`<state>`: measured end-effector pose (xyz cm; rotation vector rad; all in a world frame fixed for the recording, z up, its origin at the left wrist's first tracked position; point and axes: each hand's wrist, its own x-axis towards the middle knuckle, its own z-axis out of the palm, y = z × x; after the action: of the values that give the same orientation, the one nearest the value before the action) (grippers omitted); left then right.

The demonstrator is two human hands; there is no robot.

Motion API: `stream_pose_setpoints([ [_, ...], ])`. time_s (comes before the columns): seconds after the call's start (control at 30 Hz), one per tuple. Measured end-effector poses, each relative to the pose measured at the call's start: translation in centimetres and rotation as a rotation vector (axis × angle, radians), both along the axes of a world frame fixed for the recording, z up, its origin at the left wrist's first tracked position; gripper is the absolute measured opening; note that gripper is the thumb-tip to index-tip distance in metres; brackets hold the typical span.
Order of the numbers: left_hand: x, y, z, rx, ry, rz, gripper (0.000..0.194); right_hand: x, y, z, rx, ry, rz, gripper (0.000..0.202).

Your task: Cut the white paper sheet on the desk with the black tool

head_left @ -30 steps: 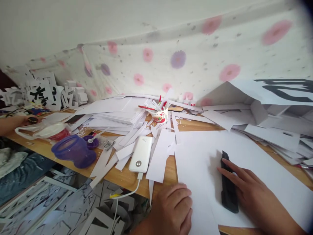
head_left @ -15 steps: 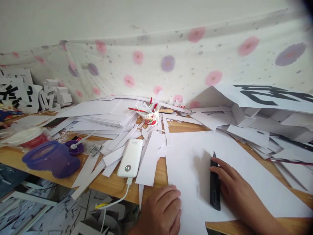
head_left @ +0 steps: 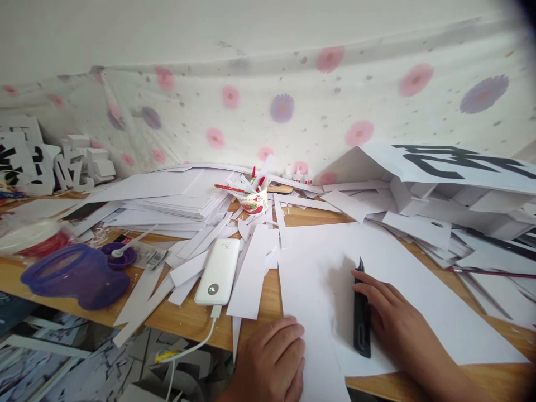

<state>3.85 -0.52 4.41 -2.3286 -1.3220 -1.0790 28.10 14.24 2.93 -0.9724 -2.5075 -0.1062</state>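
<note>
Evidently, the sheet [head_left: 310,268], wide and white, was the thing being worked on; it lay flat on the wooden surface [head_left: 272,296]. Over it the right hand [head_left: 396,315] had its grip clamped on a black knife [head_left: 361,318], whose pointed end faced the sheet's far edge. The knife threw a shadow on the sheet to its left; whether the tip touched the paper could not be told. The left hand [head_left: 270,357] rested at the sheet's near left edge, knuckles up, fingers curled and close together; whether its grip was shut on anything could not be told, since its underside was hidden. Just left of the sheet lay loose strips [head_left: 251,279], and beyond these a white power bank [head_left: 218,272] with a cable [head_left: 209,329] plugged into its near end. Farther left of the sheet was a purple container [head_left: 79,276], lying on its side. Behind the sheet's far left corner stood a printed cup [head_left: 254,202] with pens and scraps in it, with a stack of boards [head_left: 167,195] to the cup's left. Past the sheet's far edge were small bottles [head_left: 302,177], in front of a flowered cloth [head_left: 251,128]. Right of the sheet, beyond its far right edge, sat a white box shape [head_left: 448,162] with dark markings.
</note>
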Motion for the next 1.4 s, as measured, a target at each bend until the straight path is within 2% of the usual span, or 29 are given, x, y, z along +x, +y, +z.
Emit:
stream_pose_setpoints([
  [0.2, -0.1, 0.0, -0.6, 0.004, 0.008, 0.000, 0.022, 0.0, 0.1, -0.1, -0.001, -0.001, 0.020, 0.053],
  [0.6, -0.1, 0.4, -0.7, 0.083, 0.033, 0.023, 0.024, 0.1, 0.1, -0.3, -0.027, -0.002, 0.011, 0.054],
  [0.83, -0.1, 0.3, -1.1, 0.075, 0.027, 0.024, 0.025, 0.1, 0.2, -0.3, -0.005, -0.025, 0.019, 0.066],
  [1.4, -0.1, 0.5, -1.1, 0.105, 0.027, 0.029, 0.024, 0.1, 0.0, -0.2, -0.020, -0.005, -0.001, 0.058],
])
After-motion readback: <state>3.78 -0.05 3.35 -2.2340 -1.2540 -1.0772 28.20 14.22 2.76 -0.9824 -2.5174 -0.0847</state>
